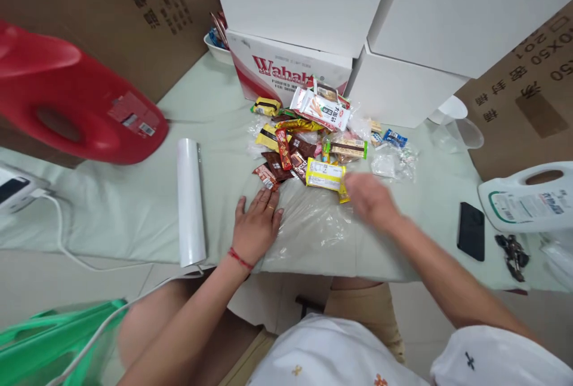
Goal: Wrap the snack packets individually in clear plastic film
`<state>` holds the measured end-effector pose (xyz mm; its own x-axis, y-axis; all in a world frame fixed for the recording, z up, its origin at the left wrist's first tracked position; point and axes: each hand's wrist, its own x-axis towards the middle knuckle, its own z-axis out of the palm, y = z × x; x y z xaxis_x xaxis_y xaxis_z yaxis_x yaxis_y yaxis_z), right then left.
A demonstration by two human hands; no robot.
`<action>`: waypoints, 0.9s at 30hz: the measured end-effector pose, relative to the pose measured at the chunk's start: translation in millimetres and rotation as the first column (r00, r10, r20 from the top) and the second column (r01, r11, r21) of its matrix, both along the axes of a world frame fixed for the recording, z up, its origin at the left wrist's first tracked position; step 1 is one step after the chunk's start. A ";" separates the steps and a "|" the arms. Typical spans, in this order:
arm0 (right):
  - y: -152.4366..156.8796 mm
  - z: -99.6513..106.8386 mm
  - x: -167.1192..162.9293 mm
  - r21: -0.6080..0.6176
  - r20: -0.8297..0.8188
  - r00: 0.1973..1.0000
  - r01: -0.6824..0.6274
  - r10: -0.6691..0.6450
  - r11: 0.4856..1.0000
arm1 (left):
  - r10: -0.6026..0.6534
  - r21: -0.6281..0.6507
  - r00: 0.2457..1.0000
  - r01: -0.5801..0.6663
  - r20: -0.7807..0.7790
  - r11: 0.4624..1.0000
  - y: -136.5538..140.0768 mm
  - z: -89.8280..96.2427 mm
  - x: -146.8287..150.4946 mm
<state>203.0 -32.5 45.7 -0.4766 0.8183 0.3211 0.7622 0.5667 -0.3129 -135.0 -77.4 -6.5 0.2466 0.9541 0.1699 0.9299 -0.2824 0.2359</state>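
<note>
My left hand lies flat, fingers stretched out, at the front left of a pile of wrapped snacks. Its fingertips reach a reddish-brown snack packet, and a clear plastic bag spreads beside it. My right hand is blurred by motion, its fingers curled and partly hidden; I cannot tell whether they grip anything. Just left of it is a yellow-and-white snack packet. The pile also holds brown chocolate packets, a red stick packet and a white packet on top.
A Wahaha carton stands behind the pile, with white boxes alongside. A white roll and red jug are left. At right lie small packets, a phone, dark crumpled bits and a white jug.
</note>
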 end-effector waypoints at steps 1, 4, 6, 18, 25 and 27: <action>-29.3 -11.1 -23.2 -0.079 0.053 0.982 -0.177 0.182 0.981 | 0.002 -0.001 1.000 -0.002 -0.003 1.000 -4.4 0.0 0.0; -105.0 -32.7 -52.0 -0.263 0.121 0.943 -0.270 0.309 0.926 | -0.003 -0.003 1.000 0.003 -0.016 1.000 -24.3 0.0 -2.4; -136.1 -31.8 -42.7 -0.343 0.108 0.962 -0.200 0.249 0.918 | -0.012 -0.008 1.000 0.012 -0.023 1.000 -40.9 -0.4 -4.5; 14.8 -17.3 -70.1 -0.212 0.204 0.977 0.102 -0.058 0.972 | 0.048 -0.067 0.999 -0.048 -0.002 0.997 -71.7 7.1 -7.4; 26.6 -7.1 -20.9 -0.157 0.206 0.854 0.510 -0.477 0.846 | 0.083 -0.177 0.996 -0.077 0.026 0.981 -9.2 26.7 -4.3; 9.7 2.3 -17.8 -0.121 0.108 0.870 0.493 -0.482 0.862 | 0.058 -0.190 0.998 -0.059 -0.012 0.980 1.9 26.1 -0.8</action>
<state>185.2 -22.8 48.0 -0.0228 0.9858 0.1666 0.9529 0.0718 -0.2945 -135.8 -75.4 19.6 0.1895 0.9817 -0.0175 0.9450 -0.1776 0.2746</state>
